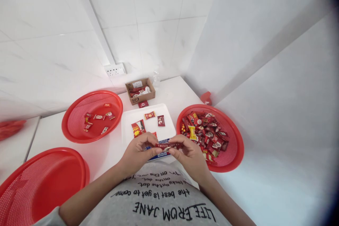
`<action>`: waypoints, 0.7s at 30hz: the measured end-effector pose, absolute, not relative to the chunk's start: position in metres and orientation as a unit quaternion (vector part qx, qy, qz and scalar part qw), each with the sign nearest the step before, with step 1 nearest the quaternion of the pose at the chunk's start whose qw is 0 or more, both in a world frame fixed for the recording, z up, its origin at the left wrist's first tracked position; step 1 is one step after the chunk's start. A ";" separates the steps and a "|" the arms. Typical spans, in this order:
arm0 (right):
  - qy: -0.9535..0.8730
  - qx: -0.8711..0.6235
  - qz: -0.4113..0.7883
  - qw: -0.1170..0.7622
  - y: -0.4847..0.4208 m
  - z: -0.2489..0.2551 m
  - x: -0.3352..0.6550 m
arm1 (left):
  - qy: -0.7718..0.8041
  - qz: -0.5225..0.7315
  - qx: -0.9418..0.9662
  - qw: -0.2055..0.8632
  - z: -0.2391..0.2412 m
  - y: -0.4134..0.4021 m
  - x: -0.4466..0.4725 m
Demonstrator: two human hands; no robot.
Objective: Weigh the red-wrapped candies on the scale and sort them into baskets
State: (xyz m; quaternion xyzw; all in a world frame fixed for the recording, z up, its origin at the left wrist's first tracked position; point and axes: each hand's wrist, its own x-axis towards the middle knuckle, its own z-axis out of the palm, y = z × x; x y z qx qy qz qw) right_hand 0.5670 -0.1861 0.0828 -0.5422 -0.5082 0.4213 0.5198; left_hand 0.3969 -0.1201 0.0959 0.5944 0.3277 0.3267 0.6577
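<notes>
Both hands pinch a dark red candy packet point(167, 146) with "SWEET SUGAR"-like lettering, held level close to my body. My left hand point(139, 150) grips one end between thumb and fingers, and my right hand point(189, 153) grips the other. Beneath them is a white weighing scale point(127, 123) with a blue keypad point(161, 154) partly hidden by the hands. On its tray lie a red and gold packet point(138, 128), a small red and yellow candy point(149, 115) and a dark red candy point(161, 120). Another red piece shows just behind my left fingers.
To the right, a red mesh basket point(238, 148) holds a heap of wrapped candies point(206, 134). At left, one red basket point(92, 93) has several candies; another red basket point(84, 173) stands nearer. A cardboard box point(144, 98) sits by the wall below a socket strip point(115, 70).
</notes>
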 end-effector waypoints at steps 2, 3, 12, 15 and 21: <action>-0.512 -0.543 0.416 0.519 -0.186 0.083 0.567 | 0.328 0.323 0.600 0.654 0.096 -0.120 0.396; -0.514 -0.541 0.414 0.521 -0.186 0.083 0.566 | 0.327 0.320 0.604 0.653 0.096 -0.121 0.396; -0.535 -0.503 0.379 0.563 -0.184 0.081 0.562 | 0.301 0.295 0.683 0.597 0.100 -0.120 0.397; -0.538 -0.500 0.369 0.569 -0.184 0.082 0.562 | 0.294 0.304 0.688 0.590 0.100 -0.120 0.397; -0.546 -0.495 0.355 0.575 -0.184 0.083 0.563 | 0.286 0.318 0.684 0.590 0.099 -0.121 0.398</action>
